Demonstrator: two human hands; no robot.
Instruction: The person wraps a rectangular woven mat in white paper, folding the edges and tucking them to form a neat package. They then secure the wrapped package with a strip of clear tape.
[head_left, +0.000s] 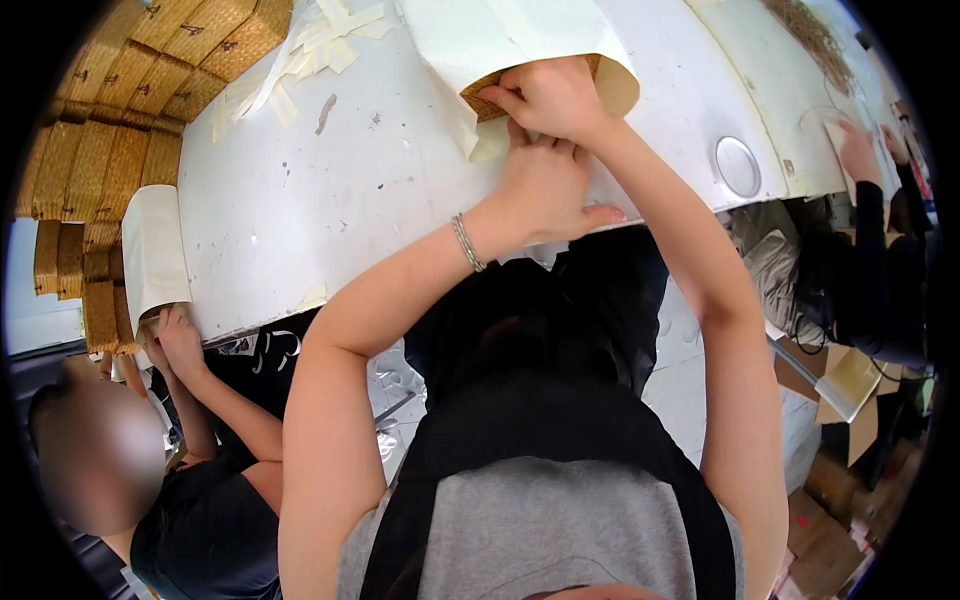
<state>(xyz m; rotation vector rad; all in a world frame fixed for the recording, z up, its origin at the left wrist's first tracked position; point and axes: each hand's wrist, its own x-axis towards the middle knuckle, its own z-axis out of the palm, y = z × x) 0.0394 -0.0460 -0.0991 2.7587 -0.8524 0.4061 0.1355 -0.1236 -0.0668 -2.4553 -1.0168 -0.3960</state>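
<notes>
A sheet of pale paper (517, 34) wraps around a brown woven box (489, 105) at the table's top middle. The wrap's near end gapes, and the woven surface shows inside it. My right hand (559, 97) is at this opening with curled fingers, the thumb in front of the woven surface. Whether it pinches anything is hidden. Just below, my left hand (544, 184) lies palm down, its fingertips by the lower paper flap (489, 142) and partly hidden by my right hand. Its thumb sticks out towards the table edge. A bracelet circles my left wrist.
Strips of pale tape (330, 45) lie on the white table (300, 202). Woven boxes (142, 90) are stacked at the left. Nearby, a co-worker's hands (180, 341) touch another paper-wrapped item (157, 247). A round lid-like disc (738, 166) lies right. Another person's hand (859, 150) is farther right.
</notes>
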